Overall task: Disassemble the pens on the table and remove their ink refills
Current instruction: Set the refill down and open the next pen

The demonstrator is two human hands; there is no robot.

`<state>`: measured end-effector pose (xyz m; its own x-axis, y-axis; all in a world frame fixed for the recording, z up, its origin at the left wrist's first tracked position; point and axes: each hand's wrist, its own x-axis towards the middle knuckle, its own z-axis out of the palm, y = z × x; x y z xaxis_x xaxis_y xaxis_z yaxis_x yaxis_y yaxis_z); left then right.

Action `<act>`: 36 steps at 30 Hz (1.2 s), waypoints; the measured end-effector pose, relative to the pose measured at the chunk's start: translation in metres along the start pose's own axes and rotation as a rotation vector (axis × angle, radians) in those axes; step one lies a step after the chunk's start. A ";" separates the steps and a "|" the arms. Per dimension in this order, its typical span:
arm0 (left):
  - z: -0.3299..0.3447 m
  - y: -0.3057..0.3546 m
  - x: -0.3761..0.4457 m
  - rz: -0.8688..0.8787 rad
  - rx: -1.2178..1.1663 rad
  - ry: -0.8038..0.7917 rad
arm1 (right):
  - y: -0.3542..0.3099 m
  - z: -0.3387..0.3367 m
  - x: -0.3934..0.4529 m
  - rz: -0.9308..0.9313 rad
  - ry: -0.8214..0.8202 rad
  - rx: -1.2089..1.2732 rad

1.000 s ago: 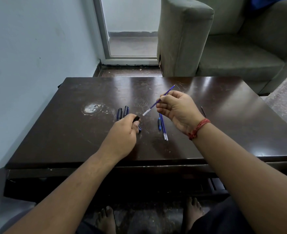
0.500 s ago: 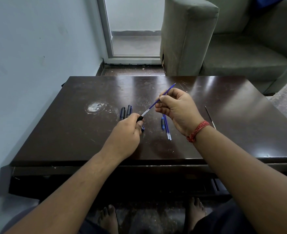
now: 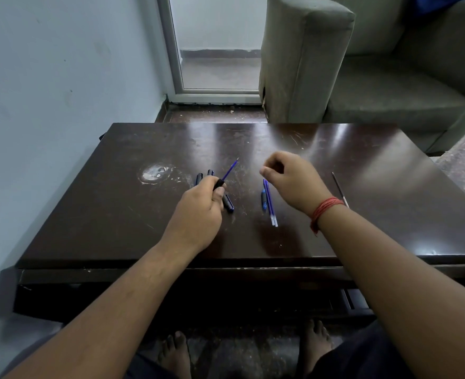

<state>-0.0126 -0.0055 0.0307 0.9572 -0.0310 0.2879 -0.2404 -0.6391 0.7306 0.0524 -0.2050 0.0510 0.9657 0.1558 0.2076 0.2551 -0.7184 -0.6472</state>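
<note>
A black pen barrel is held tilted above the dark counter, a blue ink refill sticking out of its far end and pointing up and to the right. Two more black barrels lie side by side on the counter just to its left, partly hidden. Another dark barrel piece lies just nearer. To the right, two loose blue refills lie side by side, a short blue pen piece touching their left side.
</note>
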 end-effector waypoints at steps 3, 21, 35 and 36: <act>-0.001 0.001 0.001 -0.018 -0.005 0.015 | 0.014 0.004 0.000 -0.033 -0.042 -0.350; -0.002 0.001 -0.002 -0.016 0.008 0.005 | 0.011 0.039 -0.006 -0.212 -0.130 -0.605; -0.001 0.003 -0.002 -0.010 0.034 -0.051 | -0.007 0.005 0.004 0.127 0.037 0.673; -0.001 0.003 -0.002 -0.012 0.035 -0.056 | -0.006 0.003 0.005 0.111 0.045 0.665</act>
<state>-0.0154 -0.0072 0.0329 0.9678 -0.0656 0.2429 -0.2237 -0.6665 0.7112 0.0562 -0.1978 0.0532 0.9887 0.0662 0.1347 0.1436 -0.1565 -0.9772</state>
